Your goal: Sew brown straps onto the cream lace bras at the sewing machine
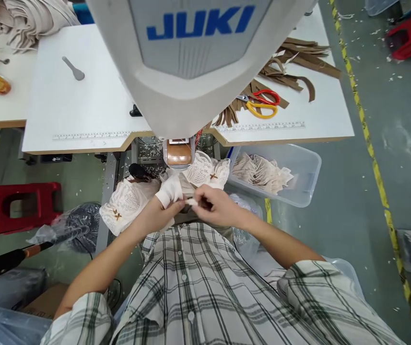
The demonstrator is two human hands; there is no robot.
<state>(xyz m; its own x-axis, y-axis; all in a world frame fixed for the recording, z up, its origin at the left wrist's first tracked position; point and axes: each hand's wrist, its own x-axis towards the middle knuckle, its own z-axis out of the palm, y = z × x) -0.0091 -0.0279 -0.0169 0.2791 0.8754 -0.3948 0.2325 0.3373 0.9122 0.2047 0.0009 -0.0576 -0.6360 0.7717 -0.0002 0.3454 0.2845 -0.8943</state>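
Below the head of a JUKI sewing machine [178, 100], both hands meet in front of the shirt. My left hand [162, 211] is closed on a white fabric band [170, 190], which runs over its fingers. My right hand [214, 205] is pinched on a small white piece [191, 201] between the two hands. A cream lace garment [128, 201] with small brown bows hangs to the left of my left hand. More lace [205, 170] with a brown bow lies just beyond my right hand, under the machine arm.
A white table [72, 105] holds a grey spoon-shaped tool [73, 68], red-and-yellow scissors [263, 103] and brown fabric strips [299, 57]. A clear bin [308, 177] with beige pieces stands right of the hands. A red stool [43, 206] is at the left.
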